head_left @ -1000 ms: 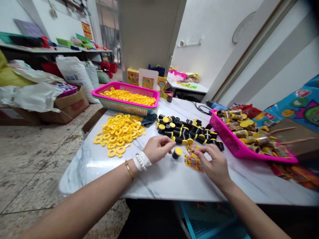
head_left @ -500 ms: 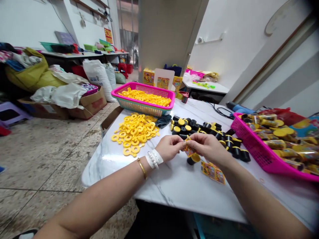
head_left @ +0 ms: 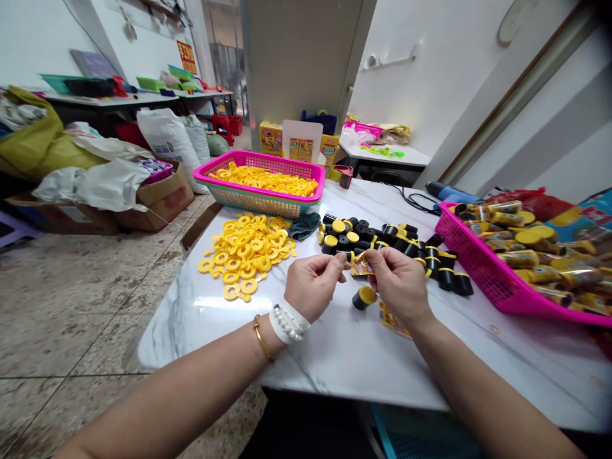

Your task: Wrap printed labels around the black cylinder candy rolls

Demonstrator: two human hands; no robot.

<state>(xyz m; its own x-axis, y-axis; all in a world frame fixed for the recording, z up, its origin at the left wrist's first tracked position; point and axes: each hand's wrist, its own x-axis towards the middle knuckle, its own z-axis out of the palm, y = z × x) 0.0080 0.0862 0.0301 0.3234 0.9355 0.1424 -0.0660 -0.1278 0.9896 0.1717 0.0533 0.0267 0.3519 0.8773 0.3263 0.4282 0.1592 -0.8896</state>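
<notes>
My right hand (head_left: 400,282) pinches a small printed yellow-orange sticker (head_left: 362,265) between thumb and fingers above the table. Just left of it, my left hand (head_left: 313,285) is closed in a pinch; whatever its fingertips hold, if anything, is too small to make out. A small gap shows between the left fingertips and the sticker. Below the hands, a black tube with a yellow cap (head_left: 364,298) stands tilted on the table. A sheet of printed stickers (head_left: 393,320) lies partly hidden under my right wrist.
Yellow ring-shaped pieces (head_left: 248,252) are heaped at left, before a pink-rimmed basket (head_left: 261,159) full of more. Black capped tubes (head_left: 399,239) lie grouped behind my hands. A pink basket (head_left: 497,280) of wrapped tubes stands at right. A dark cloth (head_left: 304,225) lies between the piles.
My hands have drawn apart: the left fingertips have come off the sticker, which stays in my right hand. The right hand now covers more of the sticker sheet. The view has shifted slightly right.
</notes>
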